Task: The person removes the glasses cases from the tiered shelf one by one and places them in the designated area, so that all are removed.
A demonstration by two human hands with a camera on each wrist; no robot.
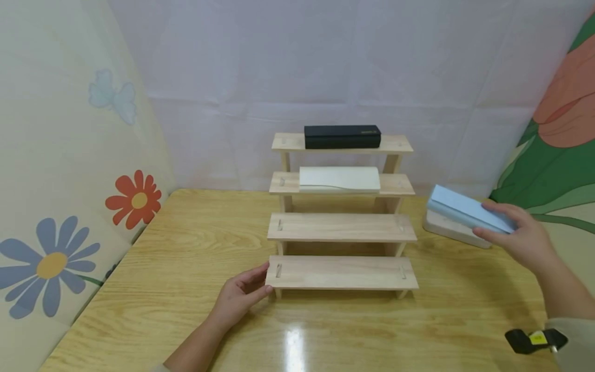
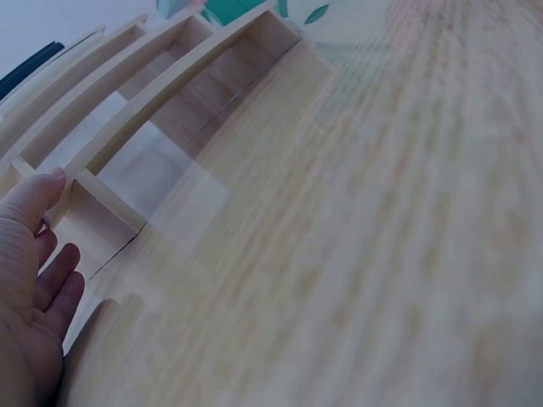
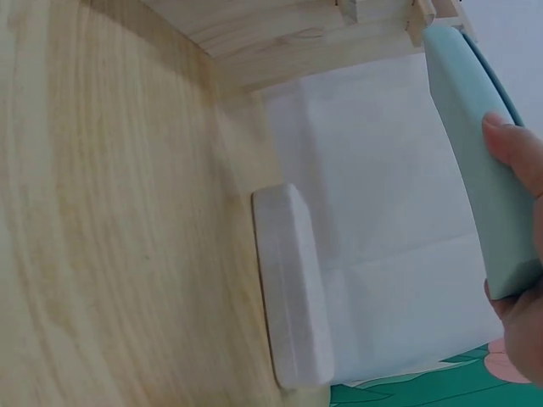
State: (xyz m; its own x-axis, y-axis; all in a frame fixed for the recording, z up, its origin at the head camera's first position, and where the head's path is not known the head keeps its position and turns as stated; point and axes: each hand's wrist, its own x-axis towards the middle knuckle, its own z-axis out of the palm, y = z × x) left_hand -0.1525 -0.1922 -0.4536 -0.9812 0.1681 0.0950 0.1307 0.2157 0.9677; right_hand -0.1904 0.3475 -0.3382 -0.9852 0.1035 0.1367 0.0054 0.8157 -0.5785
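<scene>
A four-tier wooden display stand [image 1: 344, 227] stands on the table. At its lowest tier, my left hand [image 1: 241, 294] holds the left end of the board, thumb at the front corner and fingers toward the back. My right hand [image 1: 525, 237] grips a light blue glasses case [image 1: 469, 206] by its right end, thumb and fingers on opposite sides. In the right wrist view the blue case [image 3: 475, 153] is raised, apart from a whitish glasses case [image 3: 293, 288] lying on the table. A black glasses case [image 1: 342, 137] sits on the top tier, a white one [image 1: 339, 179] on the second.
The wood-grain table [image 1: 195, 232] runs back to a pale cloth backdrop [image 1: 334, 62]. Flower-patterned panels flank it, one on the left [image 1: 51, 155] and one on the right [image 1: 558, 155]. The two lower tiers are bare boards.
</scene>
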